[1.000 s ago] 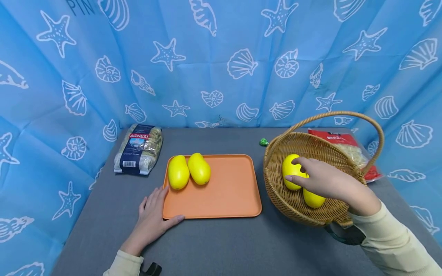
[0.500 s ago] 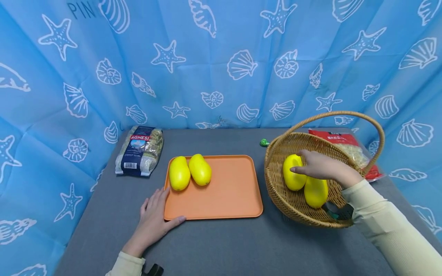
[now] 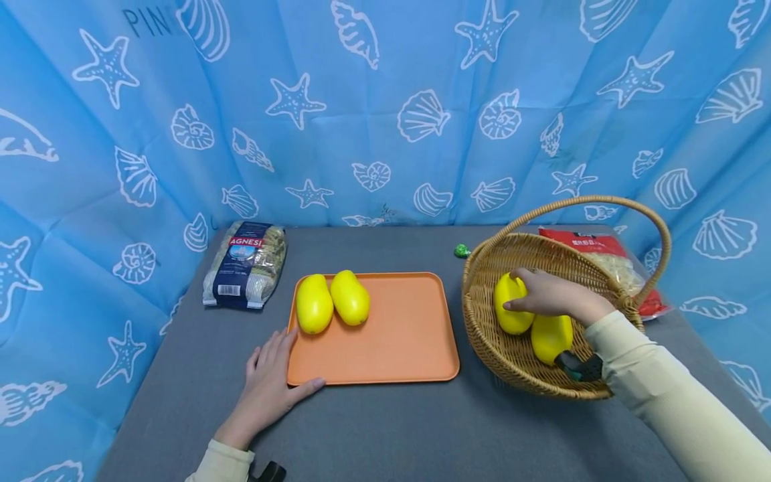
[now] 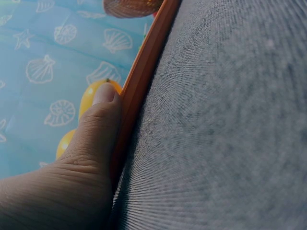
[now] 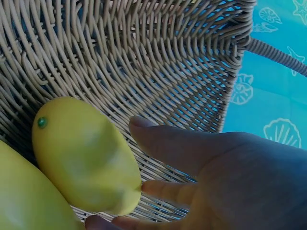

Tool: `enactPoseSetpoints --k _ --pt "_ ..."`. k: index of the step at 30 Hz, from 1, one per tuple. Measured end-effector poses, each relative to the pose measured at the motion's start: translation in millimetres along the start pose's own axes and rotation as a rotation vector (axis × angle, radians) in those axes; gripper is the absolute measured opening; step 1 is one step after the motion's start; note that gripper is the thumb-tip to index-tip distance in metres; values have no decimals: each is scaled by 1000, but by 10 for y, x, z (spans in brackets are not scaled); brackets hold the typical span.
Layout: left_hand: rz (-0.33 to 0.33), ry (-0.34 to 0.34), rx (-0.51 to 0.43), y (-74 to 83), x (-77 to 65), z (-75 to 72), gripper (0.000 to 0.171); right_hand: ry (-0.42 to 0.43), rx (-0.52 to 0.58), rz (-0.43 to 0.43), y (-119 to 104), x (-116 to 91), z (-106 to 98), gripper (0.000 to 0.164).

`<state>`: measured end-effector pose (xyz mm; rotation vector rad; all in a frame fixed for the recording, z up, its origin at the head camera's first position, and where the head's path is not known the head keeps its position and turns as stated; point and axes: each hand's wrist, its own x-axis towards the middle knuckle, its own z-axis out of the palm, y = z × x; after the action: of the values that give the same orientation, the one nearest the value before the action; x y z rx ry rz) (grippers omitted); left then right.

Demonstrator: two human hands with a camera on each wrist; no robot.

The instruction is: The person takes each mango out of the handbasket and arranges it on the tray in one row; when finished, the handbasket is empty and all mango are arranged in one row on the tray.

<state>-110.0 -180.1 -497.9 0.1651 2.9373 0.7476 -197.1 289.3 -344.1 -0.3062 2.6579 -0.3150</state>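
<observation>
My left hand [image 3: 268,385] rests at the near left corner of an orange tray [image 3: 397,328], thumb along its front edge and fingers at its left side. Two yellow mangoes [image 3: 314,304] lie side by side on the tray's left part. My right hand [image 3: 551,294] reaches into a wicker basket [image 3: 482,335], its fingers over one yellow mango [image 3: 512,320]. In the right wrist view the thumb [image 5: 158,141] stands a little apart from a mango [image 5: 86,158] with a green stem spot, while a finger meets its end. A second basket mango [image 3: 551,338] lies beneath the wrist.
A pasta bag [image 3: 243,264] lies at the back left. Behind the basket is a red-and-clear food packet [image 3: 593,244]. A small green object [image 3: 462,250] sits near the basket's left rim. The basket's tall handle [image 3: 602,199] arches over it, and a blue curtain [image 3: 373,120] hangs behind.
My right hand has moved farther into the basket, its fingers drawing in over the left mango. The left hand stays at the tray; the view has shifted slightly.
</observation>
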Motion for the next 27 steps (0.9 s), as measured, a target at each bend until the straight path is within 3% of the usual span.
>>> enactPoseSetpoints --k 14,27 --pt "3 -5 -4 12 -6 -19 110 -1 48 37 -46 43 76 86" --pt "2 -7 2 28 -7 -21 109 2 -17 22 -72 46 94 77"
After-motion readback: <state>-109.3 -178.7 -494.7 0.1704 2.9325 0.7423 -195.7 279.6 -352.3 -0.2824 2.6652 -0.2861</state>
